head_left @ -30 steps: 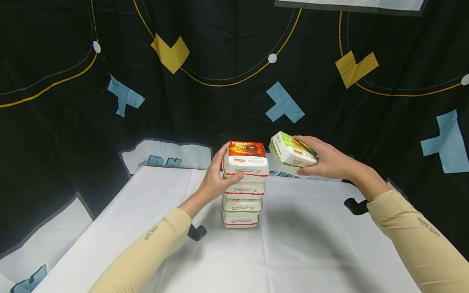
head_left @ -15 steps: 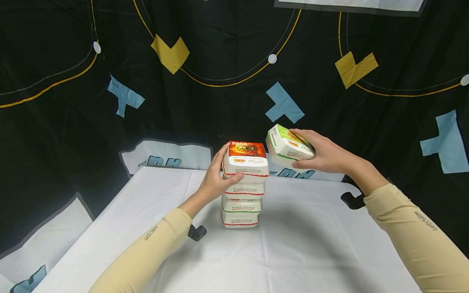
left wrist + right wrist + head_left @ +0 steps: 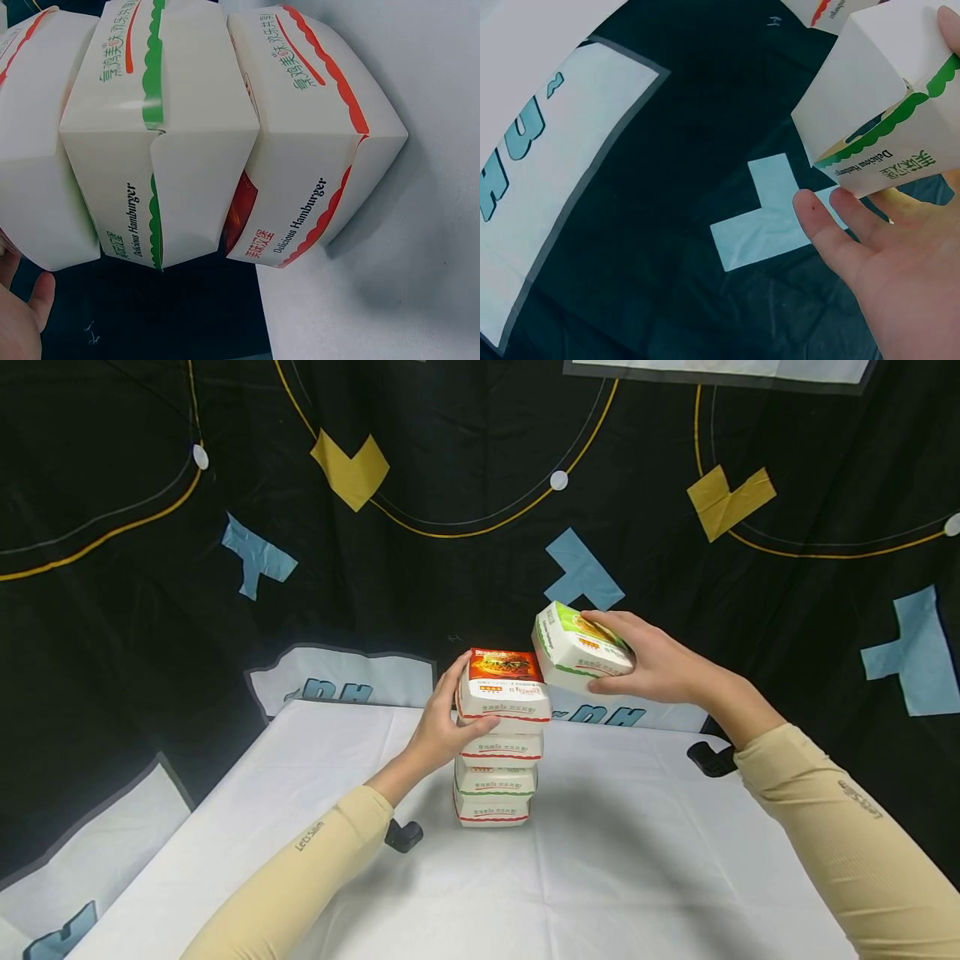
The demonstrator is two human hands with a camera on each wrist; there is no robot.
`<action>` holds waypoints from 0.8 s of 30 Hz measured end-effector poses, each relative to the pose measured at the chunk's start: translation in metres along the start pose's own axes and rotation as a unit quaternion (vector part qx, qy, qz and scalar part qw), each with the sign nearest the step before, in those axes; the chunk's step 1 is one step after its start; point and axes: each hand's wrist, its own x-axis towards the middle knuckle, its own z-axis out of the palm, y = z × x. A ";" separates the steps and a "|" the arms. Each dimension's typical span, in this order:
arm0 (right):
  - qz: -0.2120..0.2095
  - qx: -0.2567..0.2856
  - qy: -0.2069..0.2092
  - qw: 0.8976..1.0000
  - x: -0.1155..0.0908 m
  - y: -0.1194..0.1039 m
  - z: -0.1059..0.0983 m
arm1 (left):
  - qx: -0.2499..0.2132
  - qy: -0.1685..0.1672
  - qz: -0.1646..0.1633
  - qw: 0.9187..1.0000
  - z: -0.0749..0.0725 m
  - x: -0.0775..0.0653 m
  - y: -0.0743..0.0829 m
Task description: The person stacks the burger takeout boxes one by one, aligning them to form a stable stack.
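Observation:
Several burger boxes stand in a stack on the white table (image 3: 600, 877); a red-topped box (image 3: 504, 702) is uppermost. My left hand (image 3: 435, 739) grips this top box from its left, thumb on the front face. Below it sit more white boxes, among them a green-striped box (image 3: 112, 165) and the bottom red-striped box (image 3: 315, 142). My right hand (image 3: 660, 664) holds a green-topped burger box (image 3: 577, 656) by its right side. That box is tilted in the air, just right of and slightly above the stack's top. In the right wrist view, its side flap (image 3: 877, 124) shows a small gap.
A black curtain (image 3: 465, 585) with tape shapes and string hangs behind the table. Dark curved pieces, one near the left sleeve (image 3: 403, 837) and one near the right sleeve (image 3: 711, 760), show beside the forearms. White lettered panels (image 3: 345, 677) stand behind the table edge.
My right hand has raised the green-topped box and brought it left, closer to the top of the stack. The left hand and the stacked boxes have stayed in place.

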 end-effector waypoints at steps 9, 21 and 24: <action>-0.013 -0.013 -0.004 1.000 0.008 -0.009 -0.003 | 0.005 0.001 -0.001 1.000 0.000 0.001 0.001; -0.024 -0.018 -0.012 0.999 0.017 -0.022 -0.006 | 0.009 0.001 -0.001 1.000 0.001 0.002 0.002; -0.029 -0.018 -0.014 0.999 0.019 -0.024 -0.006 | 0.007 0.001 0.003 1.000 0.001 0.002 0.002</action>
